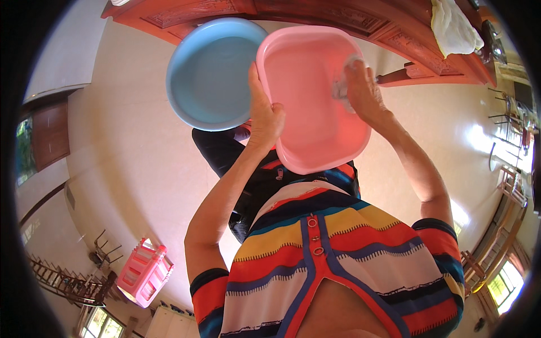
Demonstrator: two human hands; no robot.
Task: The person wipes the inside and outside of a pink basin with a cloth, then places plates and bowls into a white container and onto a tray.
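A pink plastic basin [304, 93] is tilted in front of me, its inside facing the camera. My left hand [266, 114] grips its left rim, thumb inside the edge. My right hand [364, 91] presses a pale, wet-looking cloth [341, 89] against the inner right wall; the cloth is blurred. To the left, a round blue plastic basin [211, 80] holds what looks like water. Its right rim lies beside the pink basin, near my left fingers.
Carved reddish wooden furniture [296, 10] stands ahead, with a white cloth [454, 31] hanging over it at the right. On the floor at lower left is a pink plastic stool [143, 272], near wooden chairs [67, 281]. Wooden furniture lines the right side.
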